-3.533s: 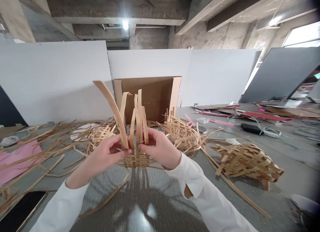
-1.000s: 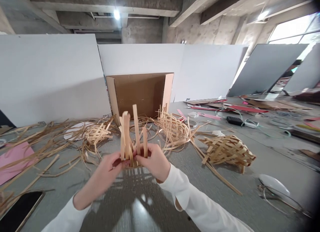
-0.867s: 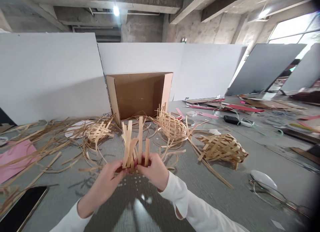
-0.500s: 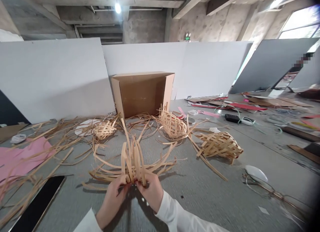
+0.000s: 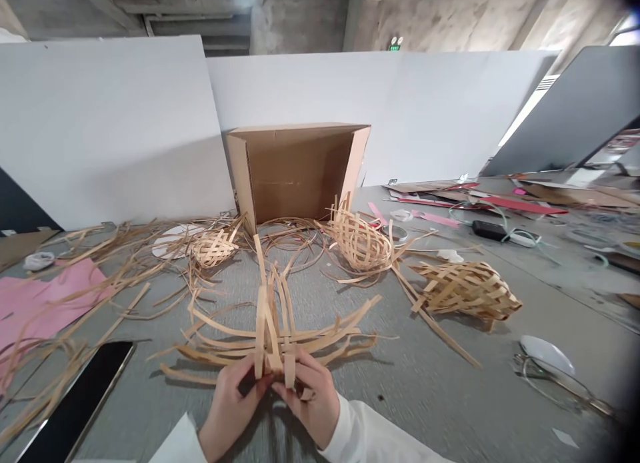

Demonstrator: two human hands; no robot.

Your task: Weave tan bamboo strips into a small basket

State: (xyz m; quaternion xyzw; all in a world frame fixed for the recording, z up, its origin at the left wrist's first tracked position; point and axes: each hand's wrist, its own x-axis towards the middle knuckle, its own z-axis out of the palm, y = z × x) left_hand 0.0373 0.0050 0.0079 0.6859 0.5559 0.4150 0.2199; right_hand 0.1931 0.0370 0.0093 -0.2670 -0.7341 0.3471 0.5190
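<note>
Both hands meet low in the middle of the view over a grey table. They pinch the near edge of a partly woven piece of tan bamboo strips, whose loose strips fan out left, right and upward. My left hand grips the strips on the left side of the woven base. My right hand pinches them on the right. Both hands wear white sleeves. The fingertips are partly hidden behind the strips.
An open cardboard box stands on its side at the back. Woven bamboo forms lie behind: one left, one centre, one right. Loose strips and pink paper cover the left. A black phone lies near left, glasses right.
The woven piece has come down from mid-air to the table and closer to me; its side strips now spread flat. Both hands stay on it.
</note>
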